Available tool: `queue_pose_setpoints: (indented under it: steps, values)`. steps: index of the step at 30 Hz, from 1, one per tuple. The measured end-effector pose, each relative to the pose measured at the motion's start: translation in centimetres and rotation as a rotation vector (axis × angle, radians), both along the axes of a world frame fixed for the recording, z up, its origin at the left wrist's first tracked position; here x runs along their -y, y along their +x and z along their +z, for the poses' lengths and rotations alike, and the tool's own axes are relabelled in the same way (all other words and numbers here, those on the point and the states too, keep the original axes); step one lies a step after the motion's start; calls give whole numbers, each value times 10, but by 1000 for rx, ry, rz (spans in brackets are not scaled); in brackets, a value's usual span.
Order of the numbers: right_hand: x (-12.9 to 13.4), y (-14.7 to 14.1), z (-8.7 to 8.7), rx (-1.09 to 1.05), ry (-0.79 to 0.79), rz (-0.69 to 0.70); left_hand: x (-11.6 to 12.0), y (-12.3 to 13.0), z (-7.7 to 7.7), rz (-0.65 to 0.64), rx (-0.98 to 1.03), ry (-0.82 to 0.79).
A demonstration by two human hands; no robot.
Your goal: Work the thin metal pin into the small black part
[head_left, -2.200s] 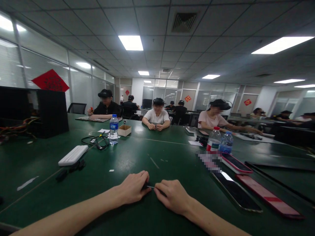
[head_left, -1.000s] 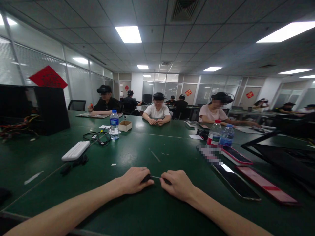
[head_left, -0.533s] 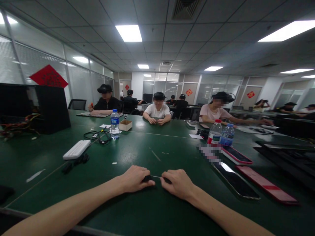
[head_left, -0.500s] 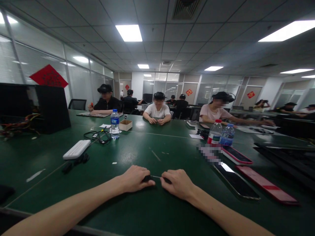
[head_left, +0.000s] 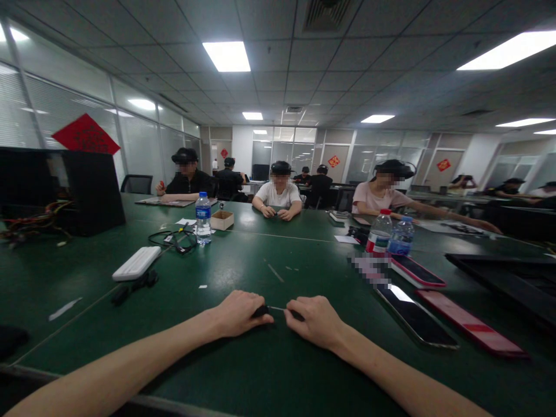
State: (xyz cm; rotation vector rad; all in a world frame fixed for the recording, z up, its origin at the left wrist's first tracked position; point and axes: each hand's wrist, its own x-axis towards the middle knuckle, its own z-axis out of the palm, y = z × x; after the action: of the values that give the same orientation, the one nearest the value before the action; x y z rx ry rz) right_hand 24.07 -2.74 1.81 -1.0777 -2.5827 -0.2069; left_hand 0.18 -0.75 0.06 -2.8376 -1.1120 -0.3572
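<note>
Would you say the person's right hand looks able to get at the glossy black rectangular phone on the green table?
Probably yes: nothing seems to stand between the right hand and the glossy black phone to its right, though that hand holds a thin pale strand.

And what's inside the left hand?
Part of a black thing shows in the left hand, with a thin rod between it and the right hand. The hand covers the rest.

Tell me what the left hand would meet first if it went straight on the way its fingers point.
Apart from the thin pale piece spanning the gap, most likely the right hand, which faces the left hand; exact depth is hard to judge from this one view.
</note>
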Motion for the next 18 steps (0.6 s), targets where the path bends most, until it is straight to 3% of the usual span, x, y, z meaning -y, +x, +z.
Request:
queue_pose_setpoints:
  steps: [18]
  values:
    - [7, -3, -1, -17, 14, 55, 0, 0, 1, 9, -29, -1]
